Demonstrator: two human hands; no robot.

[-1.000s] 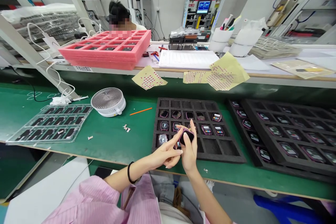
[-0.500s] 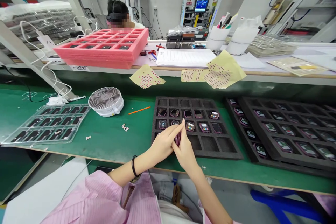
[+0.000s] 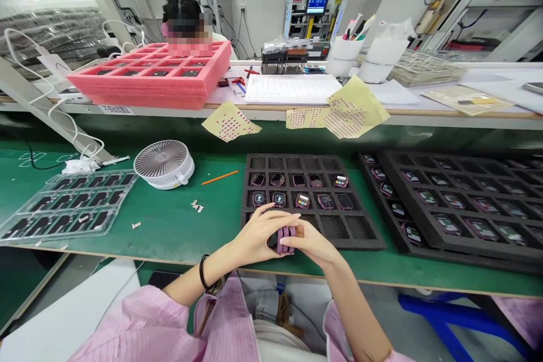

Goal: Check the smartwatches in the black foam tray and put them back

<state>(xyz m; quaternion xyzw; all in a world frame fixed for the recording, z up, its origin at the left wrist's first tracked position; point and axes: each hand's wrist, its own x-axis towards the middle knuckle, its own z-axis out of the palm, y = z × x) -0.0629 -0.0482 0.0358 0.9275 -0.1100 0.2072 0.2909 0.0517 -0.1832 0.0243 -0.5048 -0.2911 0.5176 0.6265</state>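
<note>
On the green surface [image 3: 169, 226], from the left, lie a clear plastic tray of dark pieces [image 3: 68, 209] and a small white fan [image 3: 163, 164]. The left hand [image 3: 263, 237] curls around the dark face end of a watch with a purple strap [image 3: 285, 240], while the right hand [image 3: 309, 243] presses closed against the strap end. The watch sits between both hands, over the near edge of a black foam tray [image 3: 352, 226] holding more watches. Another black foam tray [image 3: 449, 209] lies to the right.
</note>
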